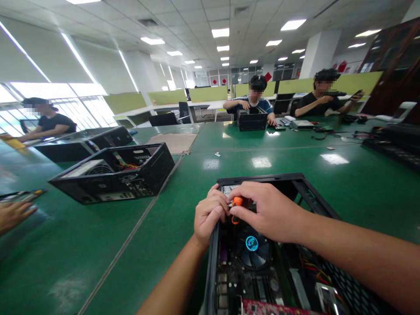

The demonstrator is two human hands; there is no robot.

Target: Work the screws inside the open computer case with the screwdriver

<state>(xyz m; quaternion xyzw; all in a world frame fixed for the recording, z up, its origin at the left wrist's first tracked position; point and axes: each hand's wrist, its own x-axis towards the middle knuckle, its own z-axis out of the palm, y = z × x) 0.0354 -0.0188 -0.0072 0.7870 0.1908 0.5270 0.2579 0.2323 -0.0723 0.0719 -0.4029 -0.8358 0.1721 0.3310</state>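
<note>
An open black computer case (pixel 295 181) lies on the green table (pixel 183 188) right in front of me. Inside it I see a cooling fan with a blue centre (pixel 252 243), a motherboard and cables. My right hand (pixel 265 210) is closed on a screwdriver with an orange handle (pixel 236 202), which points down into the case near its far left corner. My left hand (pixel 210 214) is curled in a fist over the case's left wall, its fingers touching the screwdriver; whether it holds anything is hidden.
A second open computer case (pixel 114 173) lies to the left, another behind it. A person's hand (pixel 13 214) rests at the far left edge. Three other people sit around the tables, one with a black case (pixel 252 119). Small parts and cables lie at the far right.
</note>
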